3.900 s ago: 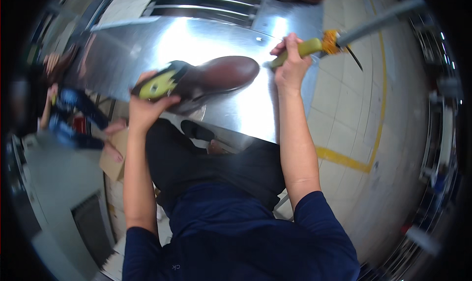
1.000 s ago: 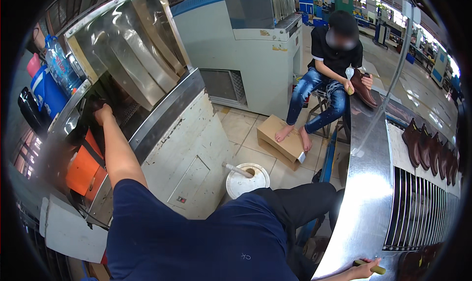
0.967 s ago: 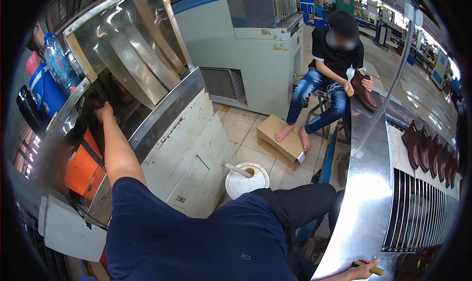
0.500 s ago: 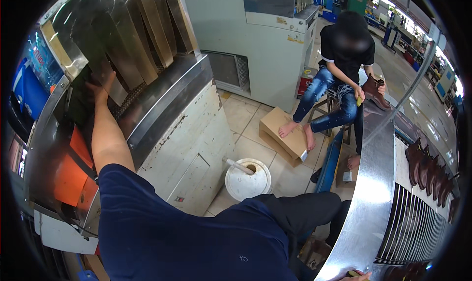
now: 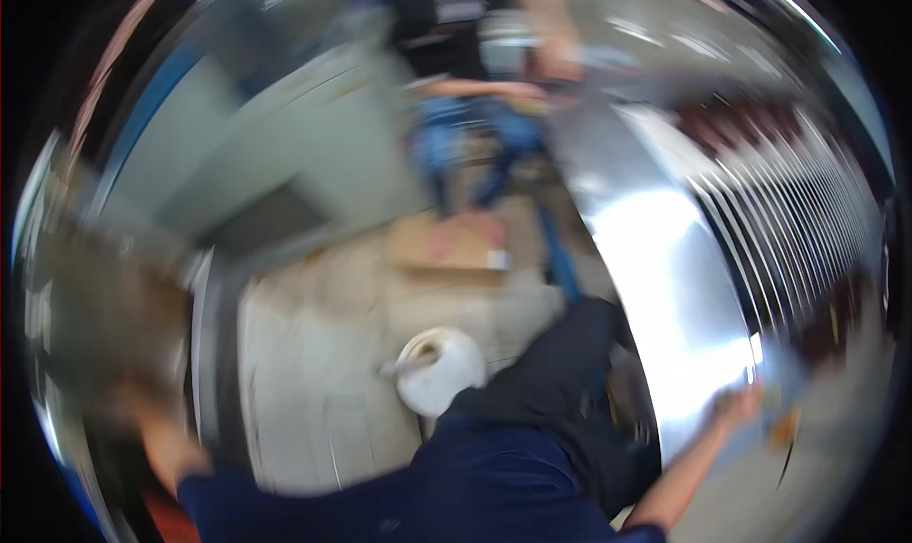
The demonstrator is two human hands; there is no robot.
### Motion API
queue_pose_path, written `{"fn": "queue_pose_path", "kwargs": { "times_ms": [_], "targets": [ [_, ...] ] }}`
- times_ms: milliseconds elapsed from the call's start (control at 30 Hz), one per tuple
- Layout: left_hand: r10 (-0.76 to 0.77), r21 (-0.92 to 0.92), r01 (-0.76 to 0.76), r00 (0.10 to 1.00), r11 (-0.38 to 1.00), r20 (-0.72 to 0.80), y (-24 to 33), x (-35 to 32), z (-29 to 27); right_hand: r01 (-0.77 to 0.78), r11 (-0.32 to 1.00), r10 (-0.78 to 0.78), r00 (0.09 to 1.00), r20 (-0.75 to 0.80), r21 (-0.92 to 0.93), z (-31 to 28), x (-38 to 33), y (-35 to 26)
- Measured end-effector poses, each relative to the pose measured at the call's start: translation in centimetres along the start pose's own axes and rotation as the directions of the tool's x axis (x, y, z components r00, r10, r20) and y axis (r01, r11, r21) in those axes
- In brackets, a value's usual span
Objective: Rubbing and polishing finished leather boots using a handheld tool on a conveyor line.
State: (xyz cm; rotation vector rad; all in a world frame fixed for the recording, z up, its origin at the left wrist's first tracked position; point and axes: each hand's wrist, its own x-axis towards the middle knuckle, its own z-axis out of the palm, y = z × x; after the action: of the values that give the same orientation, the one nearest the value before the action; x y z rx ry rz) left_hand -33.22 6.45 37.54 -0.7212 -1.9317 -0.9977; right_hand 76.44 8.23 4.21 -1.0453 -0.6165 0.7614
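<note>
The whole view is smeared by motion. At the left, my left hand (image 5: 138, 400) reaches into the metal-lined machine; its fingers are too blurred to tell their pose. A brown smear (image 5: 157, 305) lies just beyond that hand, and I cannot make out what it is. Over the right edge of the shiny metal tabletop (image 5: 665, 286), my right hand (image 5: 739, 406) looks closed, with a small yellowish patch at its fingers that I cannot name. Past it, close to the bar rack, is a dark brown boot-like shape (image 5: 836, 324).
Brown boots (image 5: 736, 125) line the far side of the barred rack (image 5: 774, 220). Across from me sits a co-worker (image 5: 456, 30), bare feet on a cardboard box (image 5: 446, 244). A white round-lidded bucket (image 5: 442, 377) stands between the machine and my legs.
My view has swung toward the right, so the machine slides to the left edge. My right hand and forearm now show more fully beside the tabletop. The left hand appears lower in view.
</note>
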Motion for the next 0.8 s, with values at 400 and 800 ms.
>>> {"fn": "queue_pose_path", "kwargs": {
  "times_ms": [400, 800],
  "targets": [
    [0.714, -0.771, -0.283, 0.634, 0.57, 0.296, 48.2, -34.0, 14.1, -0.067, 0.968, -0.041, 0.908, -0.416, -0.241, 4.4, 0.3, -3.1],
    [0.976, -0.946, 0.262, -0.155, 0.189, 0.151, 77.0, -56.9, -7.2, 0.218, 0.928, -0.336, 0.838, -0.429, -0.302, 5.0, 1.1, -1.3]
  ]
}}
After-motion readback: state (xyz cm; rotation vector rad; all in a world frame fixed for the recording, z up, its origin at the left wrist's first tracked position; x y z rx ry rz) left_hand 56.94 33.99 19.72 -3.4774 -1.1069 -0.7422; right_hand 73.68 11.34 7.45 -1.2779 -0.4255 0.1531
